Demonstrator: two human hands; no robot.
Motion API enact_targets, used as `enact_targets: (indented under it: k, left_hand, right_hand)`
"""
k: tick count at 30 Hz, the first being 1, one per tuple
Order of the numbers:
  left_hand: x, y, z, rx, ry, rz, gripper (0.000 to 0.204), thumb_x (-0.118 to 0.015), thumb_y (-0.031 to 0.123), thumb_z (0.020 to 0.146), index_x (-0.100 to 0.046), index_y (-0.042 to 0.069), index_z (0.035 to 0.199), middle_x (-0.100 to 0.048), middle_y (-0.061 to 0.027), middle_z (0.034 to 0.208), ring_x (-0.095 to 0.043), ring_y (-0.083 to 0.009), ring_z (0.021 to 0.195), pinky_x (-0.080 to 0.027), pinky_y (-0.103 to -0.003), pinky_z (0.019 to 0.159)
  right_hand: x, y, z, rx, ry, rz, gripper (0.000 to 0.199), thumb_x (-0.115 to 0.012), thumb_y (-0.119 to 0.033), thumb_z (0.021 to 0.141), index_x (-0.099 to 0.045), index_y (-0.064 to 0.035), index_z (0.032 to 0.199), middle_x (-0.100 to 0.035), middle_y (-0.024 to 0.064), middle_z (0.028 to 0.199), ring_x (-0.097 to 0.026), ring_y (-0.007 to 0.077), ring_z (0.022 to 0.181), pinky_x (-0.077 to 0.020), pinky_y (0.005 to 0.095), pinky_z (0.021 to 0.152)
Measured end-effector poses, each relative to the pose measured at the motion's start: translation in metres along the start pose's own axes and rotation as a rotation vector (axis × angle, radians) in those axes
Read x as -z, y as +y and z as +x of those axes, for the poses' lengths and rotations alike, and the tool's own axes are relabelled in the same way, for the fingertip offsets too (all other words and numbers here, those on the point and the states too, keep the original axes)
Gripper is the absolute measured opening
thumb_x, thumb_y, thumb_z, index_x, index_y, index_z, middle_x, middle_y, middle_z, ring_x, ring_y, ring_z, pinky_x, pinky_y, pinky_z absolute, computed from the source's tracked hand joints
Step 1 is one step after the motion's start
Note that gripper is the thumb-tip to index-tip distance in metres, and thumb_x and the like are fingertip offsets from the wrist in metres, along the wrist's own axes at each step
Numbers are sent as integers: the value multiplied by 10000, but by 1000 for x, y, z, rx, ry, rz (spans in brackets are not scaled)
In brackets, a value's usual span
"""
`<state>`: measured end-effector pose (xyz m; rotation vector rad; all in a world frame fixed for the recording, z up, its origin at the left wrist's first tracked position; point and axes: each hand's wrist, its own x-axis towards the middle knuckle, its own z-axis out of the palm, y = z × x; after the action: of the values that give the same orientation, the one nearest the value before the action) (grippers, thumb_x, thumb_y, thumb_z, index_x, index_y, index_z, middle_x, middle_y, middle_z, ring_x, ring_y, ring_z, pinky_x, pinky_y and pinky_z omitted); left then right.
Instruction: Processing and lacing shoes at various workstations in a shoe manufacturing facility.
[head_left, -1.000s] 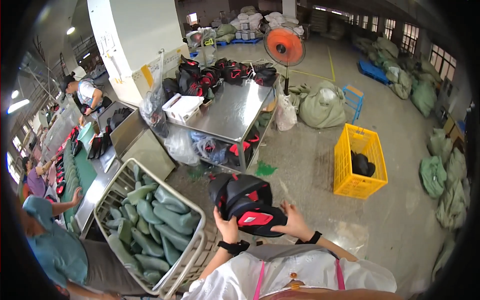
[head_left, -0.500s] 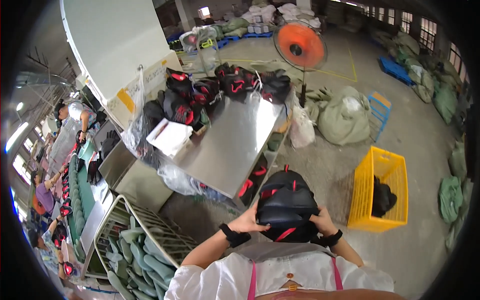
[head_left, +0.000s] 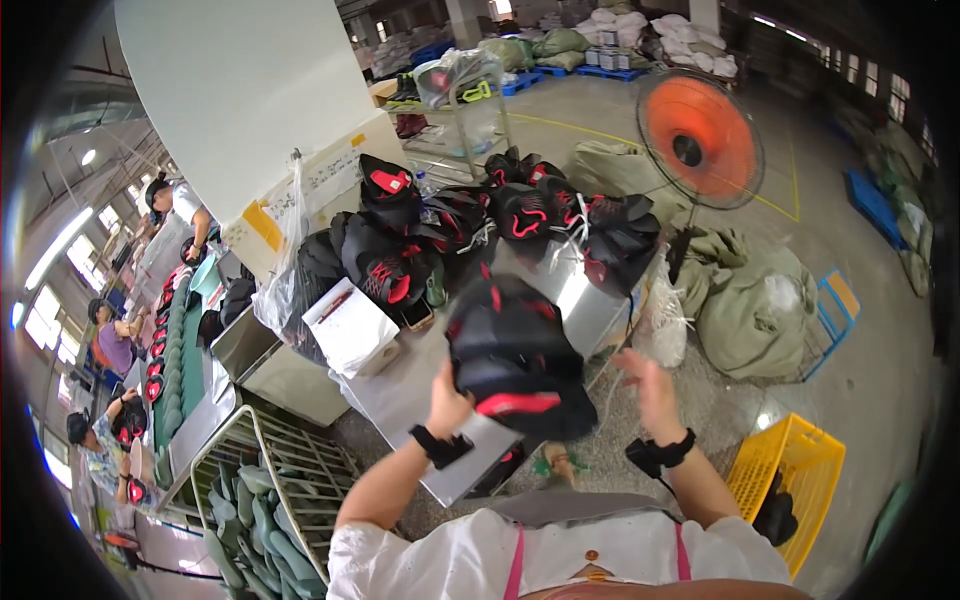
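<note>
A stack of black shoe uppers with red trim hangs tilted over the front part of a metal table. My left hand grips its near left side; some of the fingers are hidden behind it. Off the stack's right side, my right hand is raised with its fingers apart, slightly blurred, and touches nothing. More black and red uppers lie heaped along the table's far side, some with white laces. A white pad of paper with a pen on it sits at the table's left edge.
At lower left stands a metal-framed cart full of grey-green shoe lasts. A yellow crate with dark items is at lower right. An orange fan and a large sack stand beyond the table. Several co-workers sit along a conveyor at left.
The stack of uppers has moved forward and left, from in front of my body to over the table. My right hand has let go of it. The view has shifted left.
</note>
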<state>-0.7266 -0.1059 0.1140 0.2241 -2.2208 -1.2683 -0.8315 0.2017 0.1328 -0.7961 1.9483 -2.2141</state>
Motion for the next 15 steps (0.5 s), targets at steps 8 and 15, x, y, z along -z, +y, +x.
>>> enact_targets:
  k: [8,15]
  left_hand:
    - [87,-57,307,-132,796,-405,235,-523,20,812,-473,25,1042,-555,-59,947,-530,-156,799,-442,-281,685]
    - [140,-209,470,389,1302,-418,491,-652,187,693,-446,-123,1014,-558,-269,1019,-551,-371,945,-431,-400,787]
  right_hand:
    - [97,24,66,-303,410,-216,309,-522,-197,847,-578,57,1014,-644,75,914,-529,90,730,-392,215,634]
    - [127,55,106,-334,629,-230,242,-563,-173,805,-610,24,937,-647,75,840,-560,100,715,-395,225,594]
